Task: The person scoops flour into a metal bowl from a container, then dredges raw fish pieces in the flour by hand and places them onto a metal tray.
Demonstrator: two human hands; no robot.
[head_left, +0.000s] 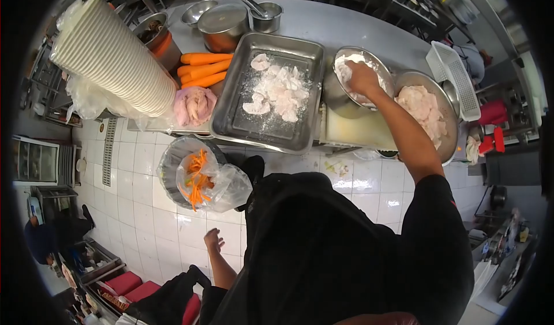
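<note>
My right hand [362,78] reaches into a round metal bowl [341,94] of white flour [372,64]. Its fingertips are hidden by the hand and the flour, so their grip does not show. Down at my side hangs my left hand [214,241], empty, its fingers loosely bent and apart. Left of the bowl, a deep metal tray [271,133] holds several floured pale pieces [283,91], with flour scattered around them. A larger metal bowl [453,103] on the right contains pale raw meat, perhaps chicken [424,109].
Carrots [205,70] and a pink bag [195,104] lie left of the tray, near a tall stack of white containers [112,57]. Below stands a lined bin [170,175] with orange peelings [198,178]. A white basket [456,80] is at right. Another person [55,233] is at far left.
</note>
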